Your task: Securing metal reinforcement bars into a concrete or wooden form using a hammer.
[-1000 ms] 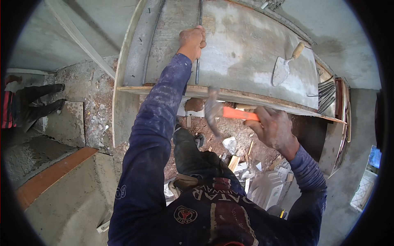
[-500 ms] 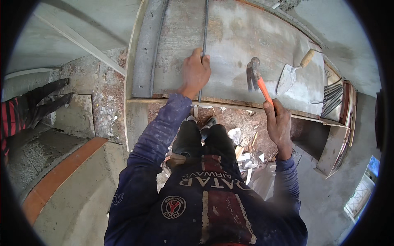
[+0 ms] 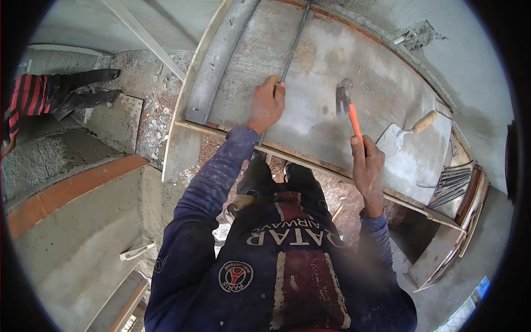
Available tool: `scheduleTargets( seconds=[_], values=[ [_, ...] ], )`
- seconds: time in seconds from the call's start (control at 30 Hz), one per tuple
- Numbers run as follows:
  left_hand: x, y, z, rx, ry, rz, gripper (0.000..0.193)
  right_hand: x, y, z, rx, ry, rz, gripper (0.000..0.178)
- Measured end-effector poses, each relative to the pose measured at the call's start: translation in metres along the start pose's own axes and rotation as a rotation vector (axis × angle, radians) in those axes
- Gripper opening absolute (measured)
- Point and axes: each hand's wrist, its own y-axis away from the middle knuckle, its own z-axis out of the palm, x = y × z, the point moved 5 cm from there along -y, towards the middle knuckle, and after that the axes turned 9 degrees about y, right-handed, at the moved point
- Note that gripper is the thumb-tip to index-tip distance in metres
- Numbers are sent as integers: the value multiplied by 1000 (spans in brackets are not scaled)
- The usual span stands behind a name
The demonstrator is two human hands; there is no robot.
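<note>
My left hand (image 3: 266, 106) is closed around a thin metal rod (image 3: 292, 52) that lies across a grey, cement-stained board (image 3: 318, 61). The rod's near end passes under my hand towards the board's front edge. In my right hand (image 3: 367, 174) is a claw hammer (image 3: 354, 119), gripped by its orange handle. Its metal head is raised over the board, to the right of my left hand. A pointing trowel (image 3: 391, 140) with a wooden handle rests on the board, right of the hammer. Another rod (image 3: 233, 58) lies left of the held one, beside a grey strip.
Several dark rods (image 3: 452, 182) lie bundled at the board's right end. A wooden edge strip (image 3: 301, 160) runs along its front. At far left is another person (image 3: 41, 94) in a red-and-black striped top. An orange-brown plank (image 3: 77, 188) lies at the left; rubble covers the floor.
The whole view has turned and shifted, so the board now slants down to the right. My left hand stays on the rod, and my right hand still holds the hammer over the board.
</note>
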Motion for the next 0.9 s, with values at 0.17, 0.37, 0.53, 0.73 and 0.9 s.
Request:
scheduleTargets(
  seconds=[0.17,0.37,0.53,0.73,0.9],
  values=[
    [5,-1,3,16,-155,34,22,14,-18,-10,-82,18,-38,42],
    [13,5,4,-22,-252,-86,23,44,-39,3,-25,251,-92,40],
    [7,41,-31,-300,-297,-151,25,68,-64,19,-98,425,97,45],
    [-8,57,-58,-457,214,-387,35,12,-63,8,516,621,-368,36],
    [-20,43,-45,-676,-85,-32,34,-52,-79,98,-116,-113,-24,30]
  ],
)
